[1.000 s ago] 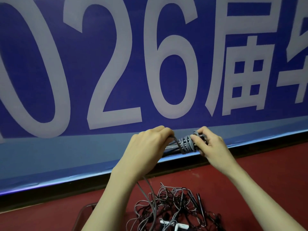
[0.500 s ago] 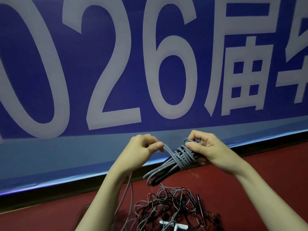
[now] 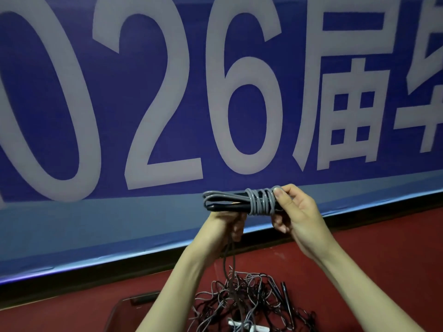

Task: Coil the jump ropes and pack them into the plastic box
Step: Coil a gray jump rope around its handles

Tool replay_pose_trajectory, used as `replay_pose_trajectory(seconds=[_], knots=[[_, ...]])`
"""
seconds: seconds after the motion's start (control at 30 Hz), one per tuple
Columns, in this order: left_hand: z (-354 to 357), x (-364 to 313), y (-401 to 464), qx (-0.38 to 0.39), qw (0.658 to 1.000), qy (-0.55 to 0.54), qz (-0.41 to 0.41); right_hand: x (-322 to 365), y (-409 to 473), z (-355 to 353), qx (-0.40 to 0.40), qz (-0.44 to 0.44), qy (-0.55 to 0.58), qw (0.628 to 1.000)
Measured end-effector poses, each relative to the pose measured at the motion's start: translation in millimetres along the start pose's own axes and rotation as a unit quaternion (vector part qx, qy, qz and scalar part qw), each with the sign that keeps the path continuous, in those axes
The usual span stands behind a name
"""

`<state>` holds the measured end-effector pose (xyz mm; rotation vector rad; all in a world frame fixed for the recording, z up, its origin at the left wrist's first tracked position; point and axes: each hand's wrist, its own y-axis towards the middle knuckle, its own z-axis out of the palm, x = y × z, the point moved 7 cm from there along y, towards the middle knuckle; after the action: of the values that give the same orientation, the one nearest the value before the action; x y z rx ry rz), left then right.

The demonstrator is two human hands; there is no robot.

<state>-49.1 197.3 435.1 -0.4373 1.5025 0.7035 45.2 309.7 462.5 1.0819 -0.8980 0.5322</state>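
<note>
My right hand (image 3: 297, 213) pinches the coiled grey jump rope (image 3: 249, 201) at its wrapped end, held up. Left hand (image 3: 224, 225) below grips its loose tail. Tangled ropes (image 3: 249, 300) lie on the floor, plastic box (image 3: 124, 307) left of them.

The left hand (image 3: 224, 226) is mostly hidden behind the rope bundle (image 3: 244, 202), so its grip cannot be told. The plastic box (image 3: 124, 307) and the rope pile (image 3: 244, 300) are cut off by the bottom edge. The banner (image 3: 143, 92) lettering runs past the frame.
</note>
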Motion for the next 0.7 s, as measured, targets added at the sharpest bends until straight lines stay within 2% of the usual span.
replay_pose_trajectory(seconds=[0.13,0.23,0.3,0.37,0.53,0.7], knots=[[4,4,3,-0.036,0.999,0.02,0.019,-2,-1,-7,-0.1,-0.027,0.019,0.994],[7,4,-4,-0.078,0.981,0.16,0.076,2,1,-23,-0.183,-0.042,0.042,0.981],[13,4,-9,-0.069,0.955,0.266,0.113,4,3,-36,-0.223,-0.043,0.046,0.973],[16,1,-10,-0.065,0.938,0.317,0.127,2,4,-46,-0.254,-0.041,0.055,0.965],[8,-18,-10,-0.123,0.922,0.345,0.125,-7,3,-57,-0.284,-0.05,0.03,0.957],[9,-24,-14,-0.133,0.95,0.272,0.072,3,-3,-56,-0.269,-0.137,-0.189,0.934]])
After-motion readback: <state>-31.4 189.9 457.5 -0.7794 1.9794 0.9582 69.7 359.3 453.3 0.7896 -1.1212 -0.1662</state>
